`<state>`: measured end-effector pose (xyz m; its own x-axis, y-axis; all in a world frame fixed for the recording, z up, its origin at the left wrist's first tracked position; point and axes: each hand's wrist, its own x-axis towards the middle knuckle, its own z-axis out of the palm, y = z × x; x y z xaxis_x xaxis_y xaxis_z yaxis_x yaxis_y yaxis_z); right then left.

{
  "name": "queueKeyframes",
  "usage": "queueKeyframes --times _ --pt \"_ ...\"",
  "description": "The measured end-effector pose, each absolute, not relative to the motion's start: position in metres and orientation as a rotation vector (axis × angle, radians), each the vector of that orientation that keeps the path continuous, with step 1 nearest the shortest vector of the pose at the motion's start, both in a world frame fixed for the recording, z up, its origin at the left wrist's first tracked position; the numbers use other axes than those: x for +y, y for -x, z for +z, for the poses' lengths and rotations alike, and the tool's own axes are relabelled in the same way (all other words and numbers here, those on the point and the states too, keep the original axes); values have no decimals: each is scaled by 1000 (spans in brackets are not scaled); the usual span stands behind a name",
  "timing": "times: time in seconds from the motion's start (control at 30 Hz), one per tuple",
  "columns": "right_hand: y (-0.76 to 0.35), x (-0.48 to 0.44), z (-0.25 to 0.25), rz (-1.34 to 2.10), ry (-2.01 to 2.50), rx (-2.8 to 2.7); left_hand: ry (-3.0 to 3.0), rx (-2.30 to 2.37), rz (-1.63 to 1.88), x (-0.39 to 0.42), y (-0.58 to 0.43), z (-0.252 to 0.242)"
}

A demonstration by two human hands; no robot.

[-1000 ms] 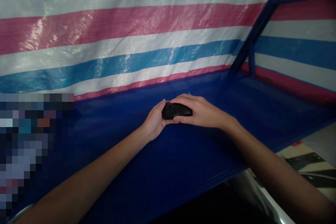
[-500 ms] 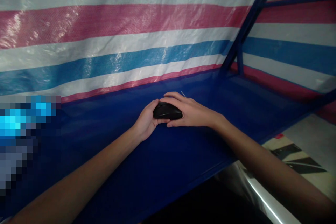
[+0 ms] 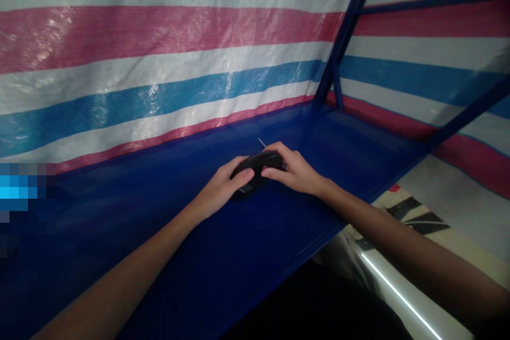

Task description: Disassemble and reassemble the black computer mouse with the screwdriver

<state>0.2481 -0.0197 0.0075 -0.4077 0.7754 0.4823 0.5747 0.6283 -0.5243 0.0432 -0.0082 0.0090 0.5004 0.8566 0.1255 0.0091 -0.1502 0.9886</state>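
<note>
A small black object shaped like a computer mouse (image 3: 255,172) sits between both hands, just above the blue shelf surface (image 3: 247,244). My left hand (image 3: 221,188) grips its near left end, thumb laid across the top. My right hand (image 3: 292,170) curls over its right end with fingers wrapped around it. A thin pale wire or pin (image 3: 262,143) sticks up behind the object. White markings show on the object's underside near my left thumb.
A tarp with red, white and blue stripes (image 3: 159,64) forms the back and right walls. A dark blue metal post (image 3: 338,42) stands at the back right corner. The shelf's front edge (image 3: 303,252) runs diagonally; floor lies below right. A blurred patch sits at far left.
The view has shifted, so the hands now sit a little more to the right. The black object has been tilted, its underside now turned toward me. Both hands still grip it.
</note>
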Motion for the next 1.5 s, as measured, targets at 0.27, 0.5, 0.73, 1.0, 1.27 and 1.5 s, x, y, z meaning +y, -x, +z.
queueKeyframes --times 0.27,0.5,0.73,1.0,1.27,1.5 --pt "-233 22 41 445 986 -2300 -1336 854 923 -9 -44 10" --pt "-261 81 24 174 1443 -2122 -938 850 851 -5 -40 17" --pt "-260 49 33 448 1190 -2443 -1028 810 855 -7 -42 17" --pt "-274 50 41 887 1295 -2551 -1090 791 799 -6 -41 13" --pt "-270 48 41 776 1279 -2639 -1101 794 783 -7 -42 14" --pt "-263 44 42 576 1261 -2711 -1101 783 816 -5 -41 13"
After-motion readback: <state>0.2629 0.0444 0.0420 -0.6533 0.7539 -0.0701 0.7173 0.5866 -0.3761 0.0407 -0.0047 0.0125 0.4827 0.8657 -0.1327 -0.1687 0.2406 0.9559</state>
